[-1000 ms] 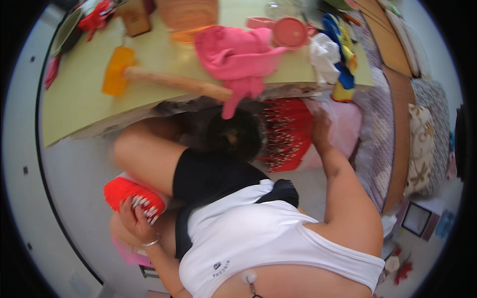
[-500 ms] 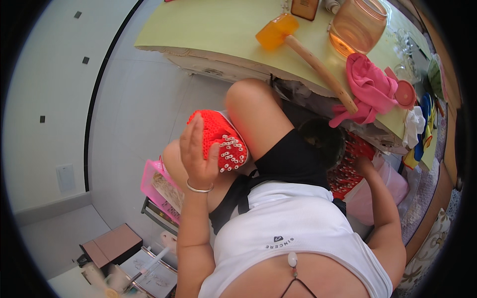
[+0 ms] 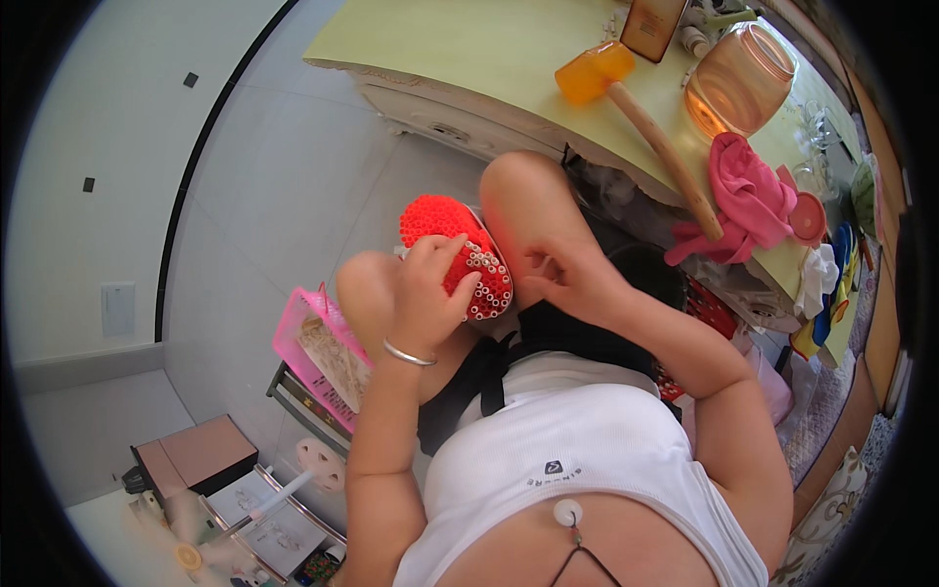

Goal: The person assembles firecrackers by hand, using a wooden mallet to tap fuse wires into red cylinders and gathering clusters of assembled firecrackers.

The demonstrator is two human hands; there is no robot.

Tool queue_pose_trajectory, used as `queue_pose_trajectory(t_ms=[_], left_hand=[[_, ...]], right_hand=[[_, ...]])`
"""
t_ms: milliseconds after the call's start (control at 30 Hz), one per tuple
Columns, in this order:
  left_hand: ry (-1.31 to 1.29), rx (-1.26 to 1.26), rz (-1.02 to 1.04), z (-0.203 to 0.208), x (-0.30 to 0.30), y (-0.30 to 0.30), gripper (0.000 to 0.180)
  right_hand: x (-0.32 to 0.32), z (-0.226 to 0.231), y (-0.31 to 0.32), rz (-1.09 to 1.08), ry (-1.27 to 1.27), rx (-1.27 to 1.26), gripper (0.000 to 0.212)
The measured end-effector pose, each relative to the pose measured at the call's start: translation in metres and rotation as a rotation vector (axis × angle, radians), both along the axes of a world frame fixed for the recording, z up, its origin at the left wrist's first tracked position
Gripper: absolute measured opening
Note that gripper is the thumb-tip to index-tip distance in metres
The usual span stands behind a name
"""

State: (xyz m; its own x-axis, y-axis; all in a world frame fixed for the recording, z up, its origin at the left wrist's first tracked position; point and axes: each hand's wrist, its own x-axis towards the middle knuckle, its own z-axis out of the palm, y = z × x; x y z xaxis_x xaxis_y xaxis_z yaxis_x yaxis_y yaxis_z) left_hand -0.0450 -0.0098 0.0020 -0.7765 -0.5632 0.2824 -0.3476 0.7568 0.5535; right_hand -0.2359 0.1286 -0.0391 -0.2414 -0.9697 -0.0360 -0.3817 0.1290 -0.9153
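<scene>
A round bundle of thin red tubes (image 3: 430, 217) sits between my thighs, in a pale holder whose edge shows along its right side. Towards me, several of the tubes have white ringed ends. My left hand (image 3: 427, 284) lies over the near left part of the bundle, fingers bent across the tubes and thumb apart from them. To the right of the bundle, above my thigh, is my right hand (image 3: 577, 279). Its fingers are curled in with the thumb close to them, and whatever they hold is too small to make out.
A pale green table (image 3: 469, 59) runs across the far side, bearing an orange-headed mallet (image 3: 641, 117), an amber jar (image 3: 740, 83) and a pink cloth (image 3: 748, 196). More red pieces (image 3: 711, 308) lie low at my right. At my left stands a pink basket (image 3: 293, 333).
My right hand has come from the red pieces low at the right to beside the bundle. My left hand's raised fingers have bent down over the tubes. The whole view has shifted slightly.
</scene>
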Motion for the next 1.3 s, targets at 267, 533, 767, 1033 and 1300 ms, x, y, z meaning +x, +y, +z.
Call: queue_pose_trajectory(t_ms=[267,533,767,1033,1300], left_hand=[[-0.12,0.143,-0.138,-0.017,-0.011,-0.016,0.027],[0.059,0.216,-0.212,0.008,-0.009,-0.017,0.032],[0.044,0.363,-0.213,0.005,-0.006,-0.017,0.036],[0.083,0.372,-0.272,0.005,-0.006,-0.018,0.033],[0.117,0.344,-0.304,0.003,-0.002,-0.015,0.034]], right_hand=[[0.041,-0.018,-0.032,-0.104,0.052,-0.17,0.024],[0.039,0.021,-0.02,-0.101,0.074,-0.339,0.023],[0.045,0.023,-0.021,-0.052,-0.173,-0.317,0.033],[0.042,-0.005,-0.015,-0.034,-1.135,-0.15,0.049],[0.044,-0.02,-0.017,0.053,-0.202,-0.236,0.048]])
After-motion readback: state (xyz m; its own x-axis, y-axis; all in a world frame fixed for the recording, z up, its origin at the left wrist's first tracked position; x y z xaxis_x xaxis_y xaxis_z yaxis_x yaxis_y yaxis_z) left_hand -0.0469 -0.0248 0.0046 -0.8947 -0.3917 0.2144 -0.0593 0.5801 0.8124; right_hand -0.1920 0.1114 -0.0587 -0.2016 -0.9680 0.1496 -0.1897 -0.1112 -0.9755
